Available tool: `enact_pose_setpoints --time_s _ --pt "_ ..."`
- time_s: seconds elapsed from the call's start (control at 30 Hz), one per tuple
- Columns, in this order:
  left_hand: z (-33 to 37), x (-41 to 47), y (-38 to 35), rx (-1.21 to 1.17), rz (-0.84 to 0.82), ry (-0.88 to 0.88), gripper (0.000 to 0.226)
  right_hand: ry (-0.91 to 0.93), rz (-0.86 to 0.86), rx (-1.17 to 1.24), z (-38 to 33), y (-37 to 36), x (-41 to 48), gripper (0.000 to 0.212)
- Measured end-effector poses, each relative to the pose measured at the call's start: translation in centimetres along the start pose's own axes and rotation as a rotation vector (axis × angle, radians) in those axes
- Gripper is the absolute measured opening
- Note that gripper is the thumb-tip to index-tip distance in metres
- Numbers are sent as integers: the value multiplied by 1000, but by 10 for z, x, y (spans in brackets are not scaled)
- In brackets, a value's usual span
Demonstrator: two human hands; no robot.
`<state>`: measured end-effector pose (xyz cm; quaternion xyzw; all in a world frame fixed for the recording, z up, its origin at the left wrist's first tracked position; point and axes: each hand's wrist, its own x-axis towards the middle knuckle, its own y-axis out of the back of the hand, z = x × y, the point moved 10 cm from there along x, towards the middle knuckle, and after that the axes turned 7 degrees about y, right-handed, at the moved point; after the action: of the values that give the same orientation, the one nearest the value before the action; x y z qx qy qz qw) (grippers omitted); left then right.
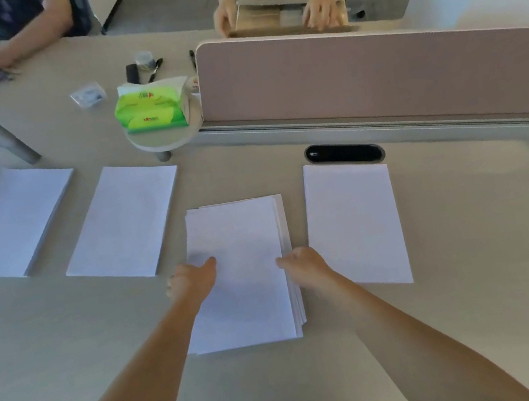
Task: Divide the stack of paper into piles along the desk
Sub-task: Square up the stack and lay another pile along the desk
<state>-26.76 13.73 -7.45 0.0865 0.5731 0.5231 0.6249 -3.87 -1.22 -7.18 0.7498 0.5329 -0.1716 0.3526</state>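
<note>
A slightly fanned stack of white paper (238,239) lies on the beige desk (470,237) straight ahead. My left hand (190,279) grips its left edge, thumb on the top sheet. My right hand (303,265) grips its right edge the same way. Three neater white piles lie in the same row: one at far left (9,220), one left of centre (124,219), one to the right (353,221) of the held stack.
A pink divider panel (374,72) runs along the back right, with a black cable slot (344,153) in front of it. A green tissue pack (151,107) sits on a small round stand. Pens and small items lie behind. Two other people work across the desk.
</note>
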Motion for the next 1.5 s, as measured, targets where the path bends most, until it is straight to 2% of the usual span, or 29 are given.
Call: enact_pose_setpoints --time_s 0.07,0.2,0.3,0.4,0.43,0.53,0.57,0.73,0.9,0.97,1.03,1.1,1.2,1.37,1.5 --pt "-6 4 -3 -77 -96 -17 53 -27 -7 26 -2 -18 0 21" --pt "-12 7 -5 -125 -198 -37 58 -68 72 -21 -5 -31 -9 14" --pt "-11 6 -7 -134 -238 -51 54 -98 144 -97 -1 -24 -13 28" --pt "-6 4 -3 -131 -242 -60 52 -133 200 -55 -1 -20 -13 45" --pt "-6 4 -5 -129 -248 -55 53 -144 223 -38 0 -17 -11 44" --pt "-4 0 -4 -98 -256 -71 56 -146 200 96 -4 -18 -12 16" --pt "-3 -2 -5 -73 -260 -85 54 -154 187 129 -3 -19 -12 15" --pt "5 -6 -4 -12 -256 -146 31 -126 195 83 -8 -19 -14 18" --pt "11 -14 6 106 -170 -216 31 -89 203 108 -16 -26 -12 15" --pt "12 -14 9 130 -143 -227 40 -98 207 114 -18 -26 -12 23" --pt "14 -15 10 119 -149 -228 34 -123 209 155 -14 -25 -11 32" --pt "14 -14 9 82 -168 -212 21 -145 190 241 -8 -27 -8 21" --pt "7 -8 3 38 -208 -162 22 -153 203 214 -4 -26 -5 17" --pt "-4 -4 -1 -51 -209 -161 29 -121 147 57 -5 -39 -1 21" --pt "0 -6 2 -180 -177 -181 34 -120 161 44 -6 -40 -2 47"
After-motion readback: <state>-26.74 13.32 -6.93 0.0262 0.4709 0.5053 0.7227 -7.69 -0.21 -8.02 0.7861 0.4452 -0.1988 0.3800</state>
